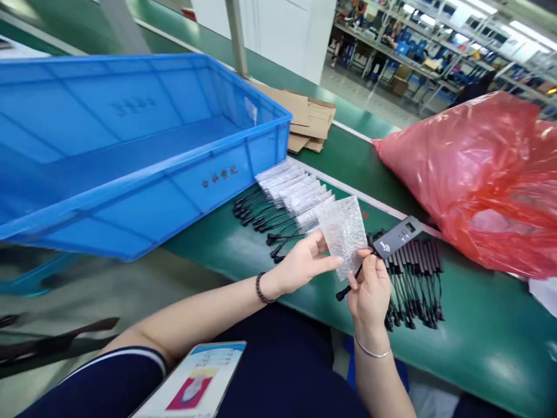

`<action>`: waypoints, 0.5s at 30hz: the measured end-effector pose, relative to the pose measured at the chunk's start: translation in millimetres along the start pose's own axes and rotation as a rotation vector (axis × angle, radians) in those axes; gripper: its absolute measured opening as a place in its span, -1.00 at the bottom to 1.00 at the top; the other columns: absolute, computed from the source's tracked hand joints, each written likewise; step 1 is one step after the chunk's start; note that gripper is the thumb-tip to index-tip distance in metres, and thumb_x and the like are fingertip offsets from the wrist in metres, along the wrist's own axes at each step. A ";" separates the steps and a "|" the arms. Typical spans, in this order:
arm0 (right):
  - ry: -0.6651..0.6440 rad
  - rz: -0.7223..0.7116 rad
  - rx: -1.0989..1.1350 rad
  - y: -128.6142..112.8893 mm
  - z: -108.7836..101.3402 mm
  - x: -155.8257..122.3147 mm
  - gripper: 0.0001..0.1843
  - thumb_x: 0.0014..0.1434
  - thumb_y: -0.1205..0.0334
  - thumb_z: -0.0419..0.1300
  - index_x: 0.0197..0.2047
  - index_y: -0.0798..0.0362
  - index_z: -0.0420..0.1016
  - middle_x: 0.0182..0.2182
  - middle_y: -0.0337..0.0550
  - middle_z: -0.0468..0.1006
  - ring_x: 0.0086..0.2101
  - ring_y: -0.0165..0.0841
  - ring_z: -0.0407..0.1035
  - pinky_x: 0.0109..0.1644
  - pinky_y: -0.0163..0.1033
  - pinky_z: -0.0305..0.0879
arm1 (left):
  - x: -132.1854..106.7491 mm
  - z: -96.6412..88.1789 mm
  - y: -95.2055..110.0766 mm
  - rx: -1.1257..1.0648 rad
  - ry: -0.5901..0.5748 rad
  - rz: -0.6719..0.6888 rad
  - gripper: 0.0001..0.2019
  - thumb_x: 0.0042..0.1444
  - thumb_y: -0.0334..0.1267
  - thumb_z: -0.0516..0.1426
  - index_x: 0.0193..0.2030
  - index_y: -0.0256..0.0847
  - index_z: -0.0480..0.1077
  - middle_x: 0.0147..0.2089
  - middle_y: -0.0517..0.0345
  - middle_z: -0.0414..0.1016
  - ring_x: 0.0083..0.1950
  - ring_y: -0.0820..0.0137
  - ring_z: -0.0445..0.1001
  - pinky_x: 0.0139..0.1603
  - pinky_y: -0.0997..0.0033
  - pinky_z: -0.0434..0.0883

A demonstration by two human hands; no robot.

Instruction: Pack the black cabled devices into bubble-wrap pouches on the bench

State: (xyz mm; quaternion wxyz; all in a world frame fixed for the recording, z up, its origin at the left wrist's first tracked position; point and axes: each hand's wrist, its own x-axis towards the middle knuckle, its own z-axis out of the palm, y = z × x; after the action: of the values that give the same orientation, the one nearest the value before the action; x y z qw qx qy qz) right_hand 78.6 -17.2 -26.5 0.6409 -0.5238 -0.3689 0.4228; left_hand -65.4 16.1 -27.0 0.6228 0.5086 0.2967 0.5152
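Note:
My left hand (305, 262) grips a clear bubble wrap pouch (346, 227) by its left side, thumb in front of the film. My right hand (369, 290) pinches a flat grey electronic device (397, 237) near its cable end; the device has a small dark display, and its short black cable ends in a plug (343, 294). Fingers of the right hand also touch the pouch's lower right edge. Beyond my left hand lies a row of wrapped devices (296, 191) with black cables pointing toward me. Right of my right hand rests a row of unwrapped devices (418, 258), cables also toward me.
A large blue plastic crate (226, 168) stands on the green table (478, 331) at the left. Flattened cardboard (311, 119) lies behind it. A big red plastic bag (461, 168) occupies the right back. A metal post (237, 40) rises beyond the crate.

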 end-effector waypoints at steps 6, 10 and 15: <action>-0.286 -0.219 -0.490 1.3 -8.3 -13.8 -0.74 0.28 0.11 0.07 -0.19 0.03 0.55 -0.18 -0.08 0.40 -0.49 -0.49 0.24 -0.54 -0.33 0.19 | 23.8 -37.3 5.7 -0.437 0.362 -0.107 -0.63 -0.15 -0.18 0.36 -0.23 -0.29 0.41 -0.28 0.12 0.50 -0.29 0.41 0.46 -0.28 0.39 0.43; -0.400 -0.331 -0.668 3.3 -14.7 -23.7 -0.75 0.28 0.18 0.06 -0.14 0.00 0.56 -0.25 -0.06 0.41 -0.32 -0.33 0.33 -0.41 -0.24 0.27 | 32.6 -56.0 7.5 -0.546 0.420 -0.079 -0.65 -0.07 -0.15 0.33 -0.24 -0.27 0.35 -0.28 0.17 0.45 -0.31 0.49 0.44 -0.30 0.46 0.42; -0.495 -0.328 -0.709 7.9 -12.2 -33.3 -0.75 0.29 0.23 0.05 -0.15 0.00 0.56 -0.25 -0.06 0.42 -0.24 -0.29 0.33 -0.28 -0.18 0.30 | 37.2 -50.5 -2.5 -0.616 0.481 0.063 -0.67 -0.02 -0.14 0.31 -0.31 -0.24 0.26 -0.33 0.24 0.41 -0.34 0.54 0.43 -0.28 0.52 0.42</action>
State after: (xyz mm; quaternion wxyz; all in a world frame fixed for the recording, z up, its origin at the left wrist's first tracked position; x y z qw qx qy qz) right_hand 76.2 -51.8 -37.5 0.3735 -0.5286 -0.7106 0.2758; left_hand -98.8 67.9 -39.0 0.6429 0.1716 0.2496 0.7035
